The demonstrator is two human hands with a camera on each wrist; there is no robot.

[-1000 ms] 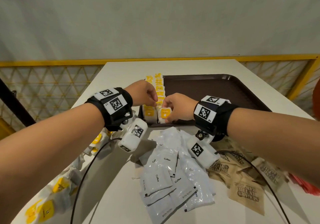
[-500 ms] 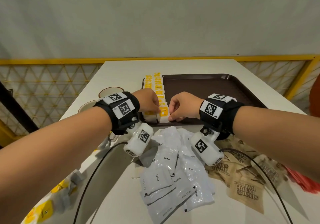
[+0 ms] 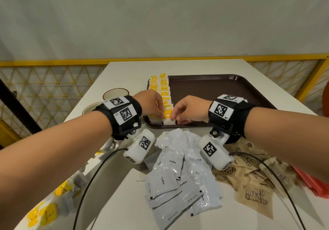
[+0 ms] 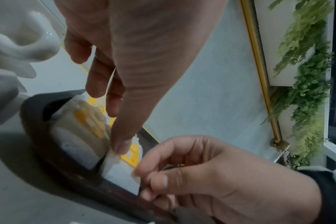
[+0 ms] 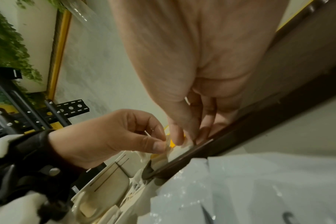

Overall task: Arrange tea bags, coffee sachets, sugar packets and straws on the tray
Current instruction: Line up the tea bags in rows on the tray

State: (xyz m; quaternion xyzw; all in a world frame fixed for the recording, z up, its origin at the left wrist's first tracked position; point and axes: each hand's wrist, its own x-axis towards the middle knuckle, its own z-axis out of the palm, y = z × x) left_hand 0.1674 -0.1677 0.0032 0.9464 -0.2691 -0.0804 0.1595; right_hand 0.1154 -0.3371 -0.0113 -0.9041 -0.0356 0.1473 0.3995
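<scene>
Both my hands pinch the nearest tea bag (image 3: pixel 167 118) at the tray's (image 3: pixel 222 90) near left corner: left hand (image 3: pixel 151 105) on its left edge, right hand (image 3: pixel 190 110) on its right. Coffee sachets (image 3: pixel 170 181) lie on the bench (image 3: pixel 124 212).

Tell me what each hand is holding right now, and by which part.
Both hands pinch the nearest tea bag in the tray's right row: the left hand at its left edge, the right hand at its near right corner.
</scene>
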